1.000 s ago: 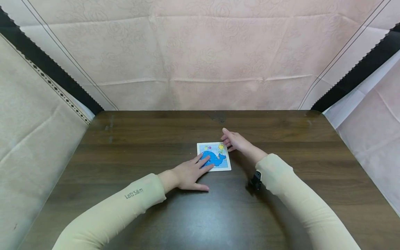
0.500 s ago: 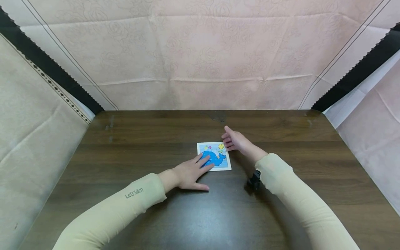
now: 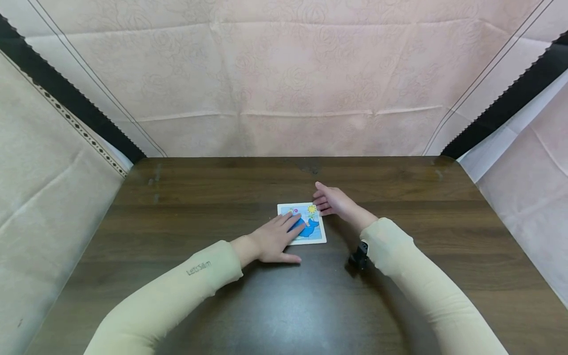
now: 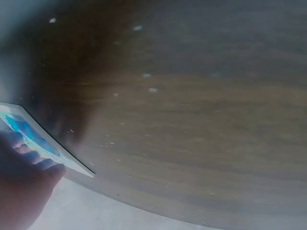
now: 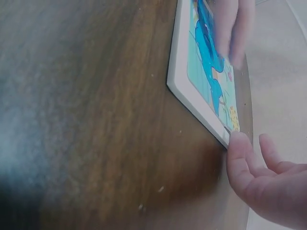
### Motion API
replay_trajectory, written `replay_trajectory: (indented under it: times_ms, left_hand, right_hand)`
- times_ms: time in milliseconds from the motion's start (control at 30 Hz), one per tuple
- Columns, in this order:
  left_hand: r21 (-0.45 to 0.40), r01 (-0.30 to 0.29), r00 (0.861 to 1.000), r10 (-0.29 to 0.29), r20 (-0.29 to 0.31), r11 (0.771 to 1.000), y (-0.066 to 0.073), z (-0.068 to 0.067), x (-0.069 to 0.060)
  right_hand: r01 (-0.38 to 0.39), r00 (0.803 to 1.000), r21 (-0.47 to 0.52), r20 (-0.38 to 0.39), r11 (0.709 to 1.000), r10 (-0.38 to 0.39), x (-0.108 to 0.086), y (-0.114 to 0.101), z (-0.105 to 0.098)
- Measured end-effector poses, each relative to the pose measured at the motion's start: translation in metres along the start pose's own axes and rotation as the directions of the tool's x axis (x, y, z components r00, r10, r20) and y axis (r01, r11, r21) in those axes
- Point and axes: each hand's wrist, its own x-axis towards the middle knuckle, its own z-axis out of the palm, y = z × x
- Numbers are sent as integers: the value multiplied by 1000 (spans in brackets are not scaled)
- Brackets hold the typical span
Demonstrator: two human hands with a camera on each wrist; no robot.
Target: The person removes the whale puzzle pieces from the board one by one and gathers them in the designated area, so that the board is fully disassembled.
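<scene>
A flat square picture board (image 3: pixel 314 233) with a white border lies on the brown table. Its picture shows a blue whale, a yellow sun and a light blue background. Spread across the whale are the straight fingers of my left hand (image 3: pixel 276 239), covering the picture's left part. At the board's far right corner, my right hand (image 3: pixel 335 202) touches the edge with loosely bent fingers, its thumb raised. The right wrist view shows a fingertip of that right hand (image 5: pixel 264 175) against the board's corner (image 5: pixel 225 136). In the left wrist view, the left hand (image 4: pixel 24 179) partly hides the board.
The brown wooden table (image 3: pixel 213 187) reaches back to a pale patterned cloth (image 3: pixel 293 88) hanging behind it. More pale cloth hangs at both sides. A small black device (image 3: pixel 360 255) sits on the right wrist.
My left hand has slid slightly forward and right over the board, covering more of the whale. My right hand stays at the corner, with only slight shifts.
</scene>
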Motion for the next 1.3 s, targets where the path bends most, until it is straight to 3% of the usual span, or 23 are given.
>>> replay_trajectory:
  times_ms: [300,633,1300]
  left_hand:
    - [36,51,996,-53,67,998,4,-1,8]
    - [-9,65,995,-64,80,998,4,-9,9]
    - [-9,69,994,-68,84,998,4,-6,14]
  right_hand:
    - [-15,1000,-13,5,1000,15,1,-4,4]
    - [-40,999,-65,-32,997,38,3,-5,7]
    - [-41,997,-104,-75,994,33,4,2,7]
